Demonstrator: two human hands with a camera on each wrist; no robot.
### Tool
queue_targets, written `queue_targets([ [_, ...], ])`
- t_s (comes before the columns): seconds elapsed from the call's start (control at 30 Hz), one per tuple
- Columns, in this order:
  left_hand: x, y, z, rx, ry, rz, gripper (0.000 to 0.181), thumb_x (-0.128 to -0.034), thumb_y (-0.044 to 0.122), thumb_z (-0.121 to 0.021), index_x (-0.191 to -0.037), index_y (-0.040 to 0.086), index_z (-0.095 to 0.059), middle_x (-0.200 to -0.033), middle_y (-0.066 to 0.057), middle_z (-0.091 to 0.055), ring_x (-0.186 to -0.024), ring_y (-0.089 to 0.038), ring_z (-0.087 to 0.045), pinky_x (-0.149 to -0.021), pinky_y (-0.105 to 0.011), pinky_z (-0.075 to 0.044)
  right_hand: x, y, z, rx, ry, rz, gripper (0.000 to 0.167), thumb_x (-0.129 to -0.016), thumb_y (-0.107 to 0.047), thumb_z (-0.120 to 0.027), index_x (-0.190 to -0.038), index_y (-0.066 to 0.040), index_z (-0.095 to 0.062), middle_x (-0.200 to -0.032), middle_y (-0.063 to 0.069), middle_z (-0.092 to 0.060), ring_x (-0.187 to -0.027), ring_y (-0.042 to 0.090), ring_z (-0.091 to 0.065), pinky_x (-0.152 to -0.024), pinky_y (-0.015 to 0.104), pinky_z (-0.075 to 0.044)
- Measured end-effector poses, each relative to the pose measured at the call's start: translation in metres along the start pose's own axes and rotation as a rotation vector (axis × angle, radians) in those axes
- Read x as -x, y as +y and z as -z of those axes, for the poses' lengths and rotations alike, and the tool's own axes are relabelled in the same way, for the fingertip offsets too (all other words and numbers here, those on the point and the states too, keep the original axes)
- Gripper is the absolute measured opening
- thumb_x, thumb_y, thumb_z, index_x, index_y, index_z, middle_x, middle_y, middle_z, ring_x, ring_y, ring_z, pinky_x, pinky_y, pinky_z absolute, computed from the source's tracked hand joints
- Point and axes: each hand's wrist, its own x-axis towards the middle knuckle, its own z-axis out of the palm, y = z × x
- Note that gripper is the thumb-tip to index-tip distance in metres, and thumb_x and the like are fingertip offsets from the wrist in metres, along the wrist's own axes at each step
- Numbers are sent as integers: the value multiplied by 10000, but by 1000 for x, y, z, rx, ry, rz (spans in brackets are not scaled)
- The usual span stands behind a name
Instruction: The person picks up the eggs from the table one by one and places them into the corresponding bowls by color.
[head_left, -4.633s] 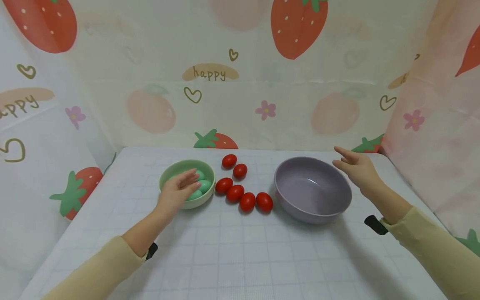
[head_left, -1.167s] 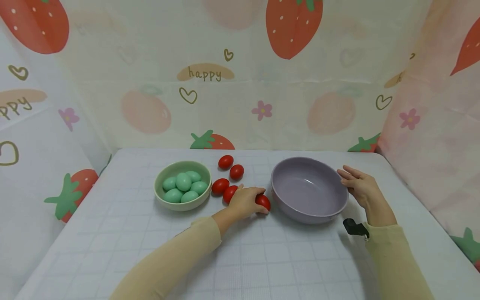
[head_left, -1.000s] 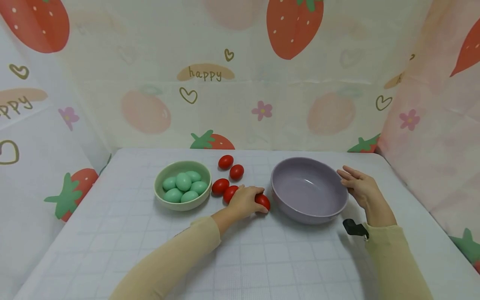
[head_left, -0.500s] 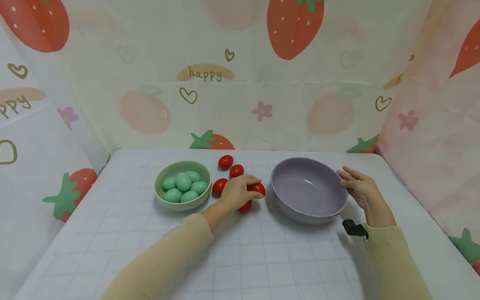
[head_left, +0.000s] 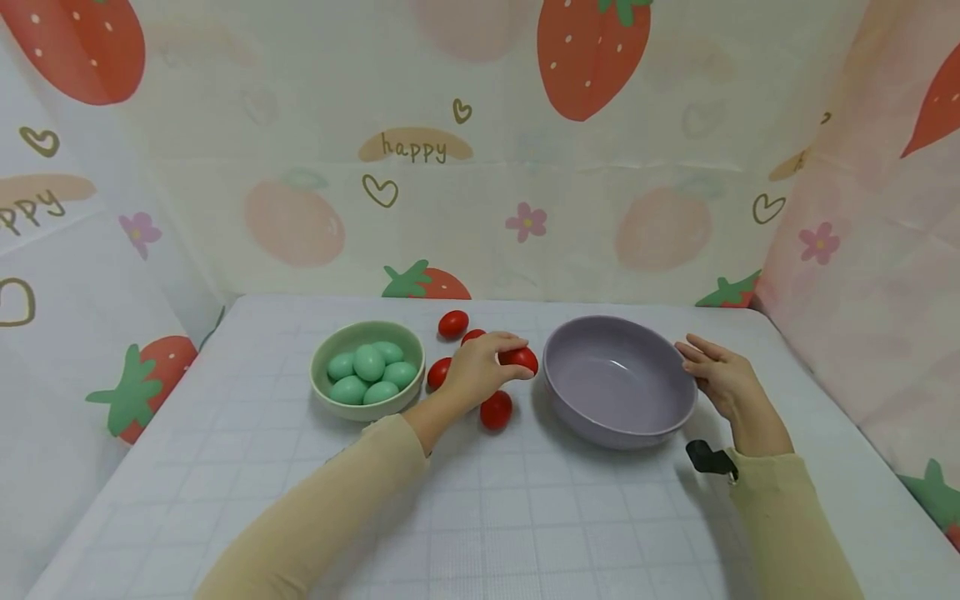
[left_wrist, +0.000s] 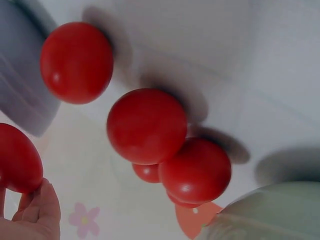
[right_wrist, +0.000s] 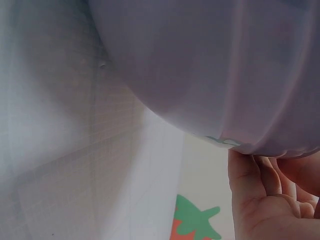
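Thumb and fingers of my left hand (head_left: 476,368) pinch a red egg (head_left: 519,361), just left of the purple bowl (head_left: 618,387); the left wrist view shows this held egg (left_wrist: 19,159) too. Below and around that hand lie several more red eggs, among them a near one (head_left: 496,411), a far one (head_left: 453,325) and one beside the green bowl (head_left: 438,373); the hand partly covers some. On the bowl's right side, my right hand (head_left: 726,379) touches the outside near the rim with its fingers mostly extended, as the hand (right_wrist: 265,200) in the right wrist view shows.
A light green bowl (head_left: 367,413) holding several green eggs (head_left: 368,363) stands on the left of the white checked table (head_left: 465,517). Behind the table rises a strawberry-printed cloth (head_left: 480,192), which also closes off both sides.
From above the green bowl, my left hand has moved right to the red eggs, gripped the one nearest the purple bowl and raised it. My right hand has come against that bowl's right side.
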Motion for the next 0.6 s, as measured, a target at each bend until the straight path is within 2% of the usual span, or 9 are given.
queue_targets([
  [0.33, -8, 11, -4, 33, 5, -14, 501, -841, 285, -774, -1306, 155, -642, -1303, -20, -616, -1264, -193, -500, -987, -366, -464, -1, 2, 1, -10, -8, 13, 732, -928, 142, -511, -1521, 35, -95, -879, -169, -699, -823, -60, -633, -731, 131, -495],
  [0.6, -14, 23, -15, 92, 2, 7, 487, -847, 272, -772, -1302, 156, -645, -1305, -16, -614, -1260, -193, -500, -988, -356, -470, 0, 2, 1, 1, -10, 14, 735, -928, 131, -523, -1519, 40, -97, -873, -174, -698, -822, -61, -632, -731, 134, -496],
])
